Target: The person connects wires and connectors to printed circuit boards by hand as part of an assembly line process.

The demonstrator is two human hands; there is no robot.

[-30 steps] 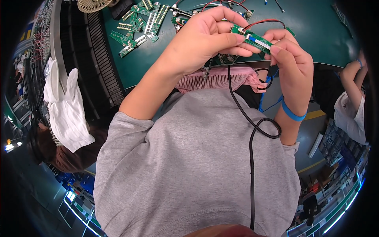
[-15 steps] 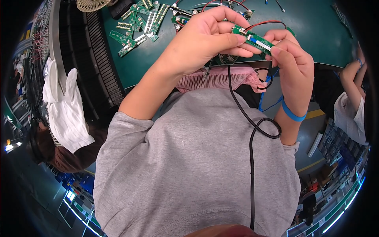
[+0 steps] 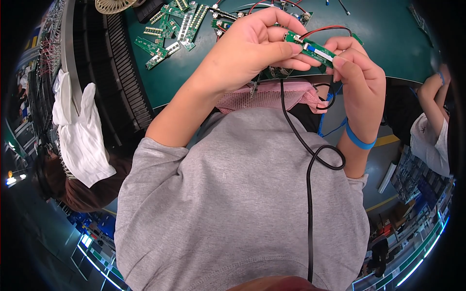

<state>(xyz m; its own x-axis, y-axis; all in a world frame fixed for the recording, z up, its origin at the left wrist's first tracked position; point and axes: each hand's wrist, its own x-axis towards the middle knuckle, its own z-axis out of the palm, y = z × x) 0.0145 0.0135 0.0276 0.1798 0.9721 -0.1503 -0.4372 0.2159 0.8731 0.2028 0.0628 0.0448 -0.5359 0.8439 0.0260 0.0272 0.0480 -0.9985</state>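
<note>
Between my two hands a narrow green circuit board [image 3: 318,54] is held up over the near edge of the table. My left hand [image 3: 264,46] pinches its left end between thumb and fingers. The right end sits in the closed thumb and fingers of my right hand [image 3: 357,63]. On the board are a white connector, a blue piece and a white flat strip. A red and black wire pair [image 3: 327,29] arches from its left connector toward my right hand, where its far end is hidden.
Several loose green boards [image 3: 170,31] lie at the table's left, with wired boards [image 3: 223,23] behind my left hand. A pink mesh pouch [image 3: 264,97] hangs at the near edge. White gloves [image 3: 82,131] drape over the rail at left. Another person's arm [image 3: 432,92] shows at right.
</note>
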